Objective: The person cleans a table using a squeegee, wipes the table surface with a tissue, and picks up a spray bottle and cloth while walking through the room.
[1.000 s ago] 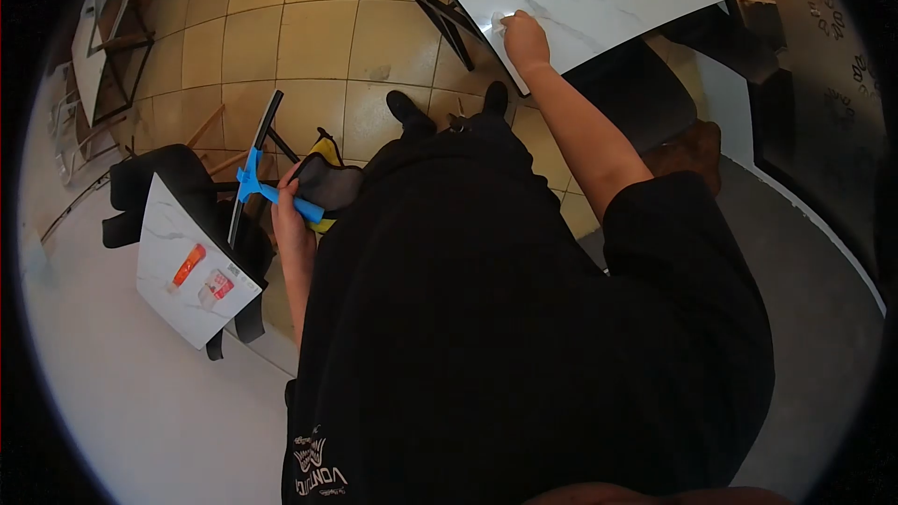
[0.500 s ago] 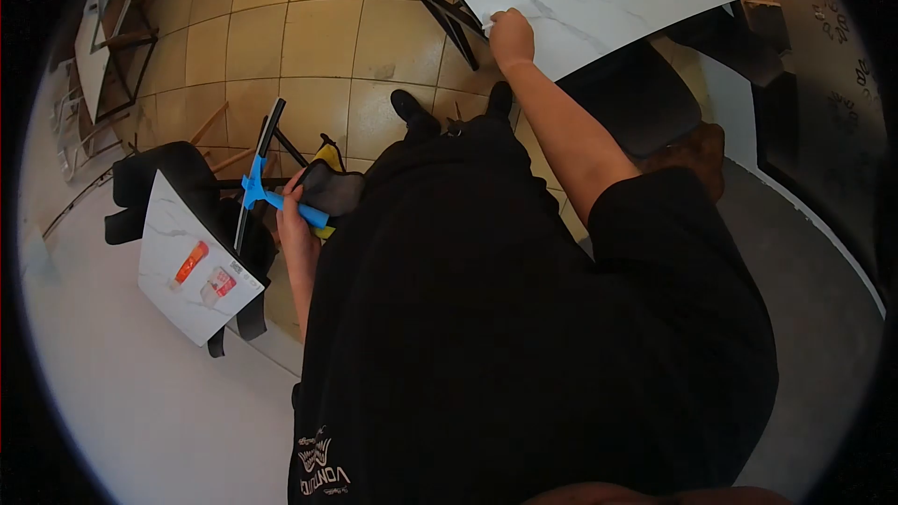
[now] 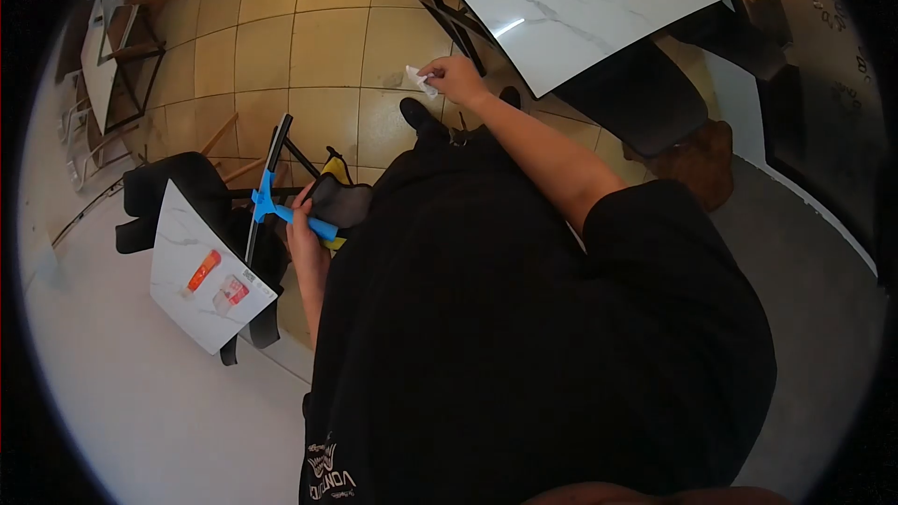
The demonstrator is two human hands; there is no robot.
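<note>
My left hand [image 3: 303, 229] is closed round the handle of a blue squeegee [image 3: 265, 205] with a long dark blade. A black and yellow cloth item [image 3: 340, 200] is at the same hand; whether the fingers grip it too, I cannot tell. My right hand [image 3: 453, 80] pinches a crumpled white tissue [image 3: 420, 79] over the tiled floor, left of the near corner of a white marbled table [image 3: 599, 0].
At the left, a small marbled table [image 3: 194, 266] bears an orange packet [image 3: 203, 271] and a red and white packet [image 3: 231, 294]. Black chairs [image 3: 636, 98] stand by both tables. A brown stool [image 3: 697, 164] is at the right. More furniture stands at the upper left.
My right hand has moved off the big table's edge, leftward and down over the floor, with the white tissue. My left hand keeps hold of the squeegee; the view has shifted slightly.
</note>
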